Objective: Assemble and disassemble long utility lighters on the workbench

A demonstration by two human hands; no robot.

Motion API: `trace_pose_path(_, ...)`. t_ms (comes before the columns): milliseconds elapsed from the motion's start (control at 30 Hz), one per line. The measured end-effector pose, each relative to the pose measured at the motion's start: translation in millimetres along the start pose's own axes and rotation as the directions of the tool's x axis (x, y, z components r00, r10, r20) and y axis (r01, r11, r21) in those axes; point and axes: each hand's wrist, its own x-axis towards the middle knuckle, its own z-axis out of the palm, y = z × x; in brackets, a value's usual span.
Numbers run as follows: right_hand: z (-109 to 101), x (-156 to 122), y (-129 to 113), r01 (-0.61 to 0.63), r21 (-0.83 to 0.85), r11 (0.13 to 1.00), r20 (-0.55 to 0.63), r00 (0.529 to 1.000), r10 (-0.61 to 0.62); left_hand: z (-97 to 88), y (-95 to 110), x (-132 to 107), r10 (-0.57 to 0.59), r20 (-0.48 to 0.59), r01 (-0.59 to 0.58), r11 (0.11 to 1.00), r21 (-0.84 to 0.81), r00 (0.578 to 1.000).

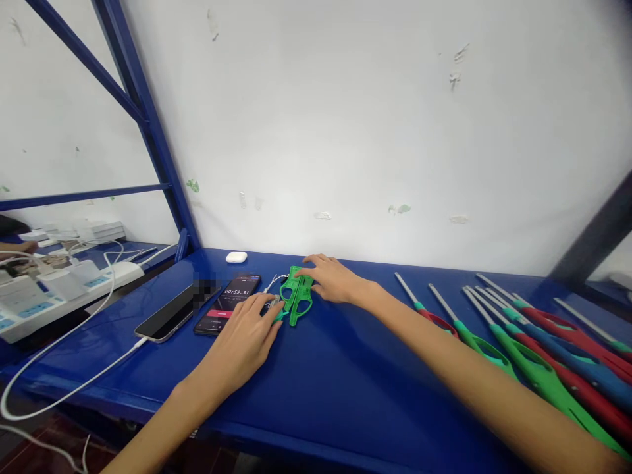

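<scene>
A green plastic lighter shell (297,294) lies on the blue table (345,368) near the wall. My right hand (332,277) rests on its far right side, fingers laid flat over it. My left hand (245,337) lies just left of the shell, its fingertips pinched on a small part with thin wires (273,302) at the shell's left edge. What that part is I cannot make out.
Two phones (228,303) (166,318) lie left of my hands, one showing a timer, one on a white cable. A white earbud case (236,257) sits by the wall. Several long-nosed lighters (533,355) in green, red and blue lie at the right. Power strips (59,289) sit far left.
</scene>
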Motion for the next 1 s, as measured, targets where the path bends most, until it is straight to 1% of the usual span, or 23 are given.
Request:
trace_pose_path(67,-5.2,-11.2,-1.7,-0.042,-0.005,0.999,0.022,0.999,0.043,-3.0,8.6,-9.8,-0.004,-0.028,0.004,1.000,-0.031,1.000)
trace_pose_path(167,-6.9,-24.4,-7.9,-0.043,0.021,0.999,0.120,0.992,0.040,-5.3,25.0,-24.1,-0.009,-0.064,0.004,0.997,-0.080,0.998)
trace_pose_path(233,-5.1,-27.0,-14.2,-0.037,0.040,0.999,0.165,0.986,0.030,-5.5,34.4,-29.6,-0.011,-0.085,0.002,0.994,-0.108,0.996)
trace_pose_path(333,-8.6,-25.3,-20.2,-0.057,0.047,0.997,0.180,0.982,0.048,-5.2,40.5,-32.0,-0.008,-0.116,-0.008,0.990,-0.138,0.993)
trace_pose_path(400,-21.4,-30.1,-18.3,-0.099,0.041,0.994,0.174,0.981,0.090,-5.2,39.3,-32.5,-0.009,-0.139,-0.015,0.986,-0.167,0.990)
trace_pose_path(433,-31.2,-37.3,-15.4,-0.134,0.033,0.990,0.167,0.978,0.127,-5.2,37.9,-33.1,-0.011,-0.152,-0.018,0.982,-0.187,0.988)
trace_pose_path(500,-54.4,-64.2,-7.7,-0.242,0.002,0.970,0.143,0.960,0.239,-4.7,35.2,-34.7,-0.018,-0.173,-0.023,0.974,-0.227,0.985)
trace_pose_path(567,-76.1,-106.2,-1.5,-0.391,-0.060,0.918,0.120,0.911,0.395,-3.4,33.6,-36.5,-0.020,-0.190,-0.029,0.968,-0.249,0.982)
trace_pose_path(633,-88.6,-155.1,-1.3,-0.555,-0.152,0.818,0.084,0.817,0.571,-0.9,33.5,-37.7,-0.019,-0.213,-0.037,0.966,-0.255,0.977)
trace_pose_path(667,-89.7,-178.6,-4.0,-0.621,-0.196,0.759,0.052,0.766,0.640,0.6,33.6,-37.9,-0.018,-0.225,-0.040,0.966,-0.254,0.974)
trace_pose_path(733,-81.5,-217.2,-14.1,-0.706,-0.259,0.659,-0.016,0.685,0.728,3.5,33.7,-37.5,-0.023,-0.242,-0.038,0.969,-0.244,0.970)
trace_pose_path(767,-73.2,-230.6,-20.5,-0.730,-0.278,0.625,-0.031,0.657,0.753,4.7,33.7,-37.2,-0.027,-0.246,-0.033,0.971,-0.237,0.969)
trace_pose_path(800,-63.4,-239.6,-27.1,-0.742,-0.293,0.603,-0.037,0.639,0.769,5.4,33.6,-36.9,-0.033,-0.246,-0.025,0.973,-0.229,0.969)
trace_pose_path(833,-53.5,-244.6,-33.1,-0.742,-0.305,0.598,-0.041,0.637,0.770,5.6,33.5,-36.7,-0.040,-0.246,-0.016,0.975,-0.221,0.968)
trace_pose_path(900,-37.3,-245.4,-41.8,-0.745,-0.320,0.585,-0.072,0.635,0.769,4.3,33.9,-36.9,-0.047,-0.242,-0.005,0.978,-0.210,0.969)
trace_pose_path(933,-32.7,-243.3,-44.0,-0.749,-0.321,0.580,-0.085,0.633,0.770,3.2,34.3,-37.2,-0.049,-0.241,-0.002,0.978,-0.206,0.969)
trace_pose_path(1000,-30.9,-239.3,-44.9,-0.768,-0.309,0.561,-0.120,0.617,0.778,0.8,35.0,-38.2,-0.053,-0.246,0.002,0.979,-0.205,0.968)
